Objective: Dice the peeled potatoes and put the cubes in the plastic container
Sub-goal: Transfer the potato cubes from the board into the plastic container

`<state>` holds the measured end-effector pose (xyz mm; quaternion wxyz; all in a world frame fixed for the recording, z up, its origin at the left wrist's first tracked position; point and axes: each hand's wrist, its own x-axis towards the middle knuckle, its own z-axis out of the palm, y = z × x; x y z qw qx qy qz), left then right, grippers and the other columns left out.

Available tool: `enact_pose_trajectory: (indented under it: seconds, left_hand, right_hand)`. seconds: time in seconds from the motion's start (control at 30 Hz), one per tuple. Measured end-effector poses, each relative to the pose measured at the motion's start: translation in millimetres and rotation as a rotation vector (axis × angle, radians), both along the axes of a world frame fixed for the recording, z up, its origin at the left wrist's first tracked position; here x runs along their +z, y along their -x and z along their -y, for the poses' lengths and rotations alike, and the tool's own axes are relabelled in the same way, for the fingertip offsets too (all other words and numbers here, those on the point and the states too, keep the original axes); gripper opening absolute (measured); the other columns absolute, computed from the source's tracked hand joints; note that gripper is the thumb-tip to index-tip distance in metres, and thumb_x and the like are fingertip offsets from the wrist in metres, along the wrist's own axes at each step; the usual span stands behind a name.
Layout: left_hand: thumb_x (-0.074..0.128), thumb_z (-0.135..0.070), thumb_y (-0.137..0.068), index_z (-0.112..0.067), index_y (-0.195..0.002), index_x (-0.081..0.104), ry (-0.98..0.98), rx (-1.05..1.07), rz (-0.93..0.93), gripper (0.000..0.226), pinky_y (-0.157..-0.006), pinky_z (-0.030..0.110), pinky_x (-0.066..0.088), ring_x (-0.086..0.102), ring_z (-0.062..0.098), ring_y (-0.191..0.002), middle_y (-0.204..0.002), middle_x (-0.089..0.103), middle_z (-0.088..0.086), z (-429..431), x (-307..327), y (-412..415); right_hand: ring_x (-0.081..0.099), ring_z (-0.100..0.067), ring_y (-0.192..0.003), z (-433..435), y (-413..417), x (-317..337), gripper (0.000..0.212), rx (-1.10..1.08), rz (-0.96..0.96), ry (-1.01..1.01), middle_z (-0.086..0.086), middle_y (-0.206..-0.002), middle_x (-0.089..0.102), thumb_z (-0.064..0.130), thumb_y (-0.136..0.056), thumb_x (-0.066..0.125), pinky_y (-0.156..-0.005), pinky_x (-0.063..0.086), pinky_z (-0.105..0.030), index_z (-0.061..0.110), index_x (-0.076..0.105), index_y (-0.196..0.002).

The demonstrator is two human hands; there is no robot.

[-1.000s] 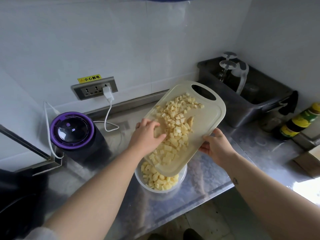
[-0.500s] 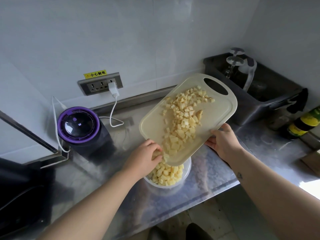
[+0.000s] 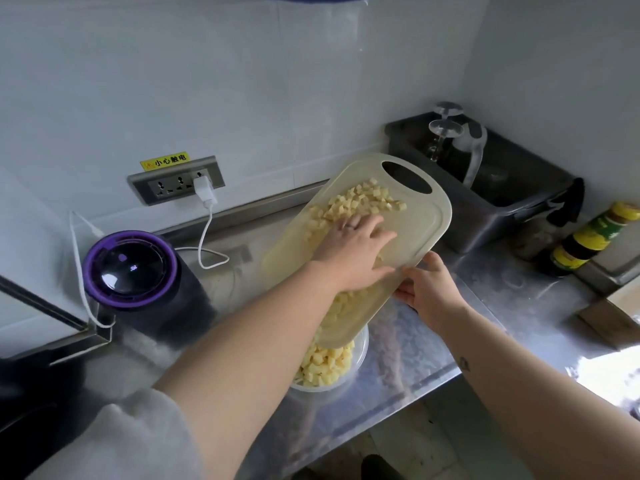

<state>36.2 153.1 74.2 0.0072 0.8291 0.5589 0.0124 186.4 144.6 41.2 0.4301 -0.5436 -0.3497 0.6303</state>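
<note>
Bench: brushed steel, reflective, carrying the container and a purple-lidded appliance at left.
Cutting board: pale cream plastic with an oval handle hole at its far end, tilted so its near end dips over the container.
Plastic container: clear and round, standing on the bench under the board's lower edge, heaped with yellow cubes.
Left hand: laid flat on the board, fingers spread, palm down among the cubes; a ring shows on one finger.
Right hand: closed around the board's right edge, thumb on top, fingers beneath.
Potato cubes: small, pale yellow dice, one cluster just beyond the left hand's fingertips near the handle hole, more sliding below the wrist toward the container.
</note>
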Motion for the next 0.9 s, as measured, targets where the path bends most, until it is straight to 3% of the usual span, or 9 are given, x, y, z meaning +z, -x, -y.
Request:
enact_pose_trajectory:
  seconds: [0.1, 0.3, 0.47, 0.73, 0.9]
  left_hand:
    - [0.047, -0.055, -0.093, -0.022, -0.136, 0.039, -0.051, -0.009, -0.022, 0.054, -0.108, 0.04, 0.027, 0.035, 0.026, -0.128, -0.138, 0.032, 0.004, 6, -9, 4]
    - [0.051, -0.055, -0.088, -0.022, -0.119, 0.049, -0.072, -0.005, 0.061, 0.045, -0.103, 0.038, 0.032, 0.039, 0.023, -0.118, -0.124, 0.037, -0.001, 22, -25, 18]
    - [0.05, -0.069, -0.082, -0.029, -0.133, 0.038, -0.061, -0.003, 0.015, 0.066, -0.105, 0.04, 0.031, 0.037, 0.024, -0.119, -0.13, 0.032, 0.001, 30, -33, 23]
    - [0.053, -0.044, -0.088, -0.019, -0.116, 0.057, -0.144, -0.097, 0.032, 0.038, -0.096, 0.044, 0.041, 0.038, 0.028, -0.119, -0.122, 0.047, 0.005, 38, -42, 29]
    - [0.045, -0.037, -0.086, -0.021, -0.098, 0.064, -0.287, -0.167, 0.076, 0.028, -0.086, 0.038, 0.047, 0.052, 0.025, -0.106, -0.109, 0.057, 0.002, 51, -58, 31]
  right_hand:
    - [0.07, -0.025, -0.079, 0, 0, -1, 0.035, 0.017, 0.007, -0.003, -0.013, -0.103, 0.066, -0.009, -0.095, 0.034, -0.058, 0.058, -0.029, 0.014, 0.045, -0.12]
    - [0.07, -0.026, -0.08, 4, 5, -7, 0.034, 0.055, 0.023, 0.003, -0.015, -0.107, 0.065, -0.01, -0.094, 0.036, -0.058, 0.057, -0.029, 0.014, 0.048, -0.115]
    - [0.07, -0.03, -0.087, 4, 8, -7, 0.035, 0.07, 0.015, 0.004, -0.016, -0.109, 0.065, -0.01, -0.095, 0.036, -0.059, 0.058, -0.033, 0.01, 0.047, -0.121]
    - [0.069, -0.032, -0.09, 1, 7, -10, 0.038, 0.058, 0.051, 0.005, -0.019, -0.113, 0.064, -0.01, -0.094, 0.035, -0.073, 0.059, -0.041, 0.006, 0.046, -0.125]
    - [0.07, -0.03, -0.087, -1, 5, -4, 0.034, 0.053, 0.046, -0.006, -0.016, -0.106, 0.067, -0.01, -0.094, 0.035, -0.069, 0.059, -0.037, 0.01, 0.05, -0.117]
